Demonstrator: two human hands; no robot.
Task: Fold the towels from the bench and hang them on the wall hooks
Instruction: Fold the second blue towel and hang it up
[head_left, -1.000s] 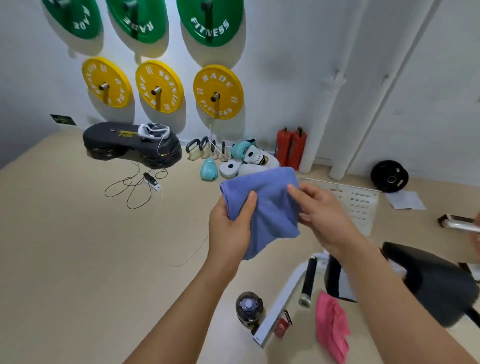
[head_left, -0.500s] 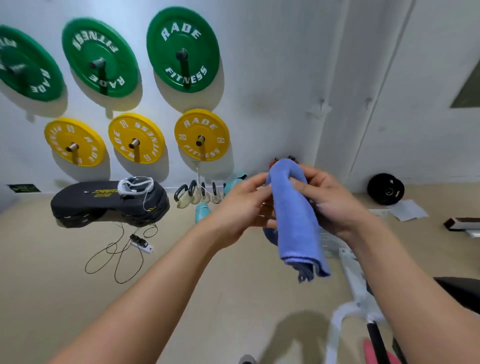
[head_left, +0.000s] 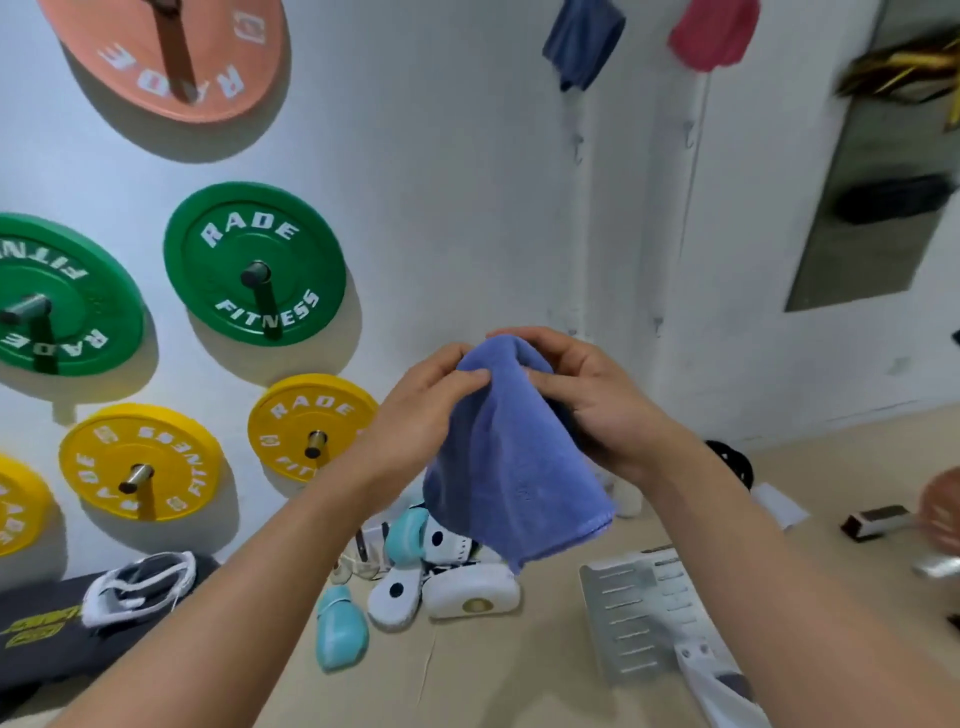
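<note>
With the blue towel (head_left: 511, 457) as the landmark: left of it, green and yellow weight plates (head_left: 254, 265) hang on the wall. The left hand (head_left: 423, 410) pinches the towel's top fold from the left, fingers clamped on the cloth; the right hand (head_left: 587, 400) grips the same fold from the right. The towel is folded and hangs in the air between them, its lower edge loose above the boxing gloves (head_left: 415, 582) on the floor. Above it and to the right, a dark blue towel (head_left: 584, 41) and a pink towel (head_left: 714, 34) already hang on the wall, with bare hooks (head_left: 689, 136) below them. Folding looks done for this one; hanging remains.
</note>
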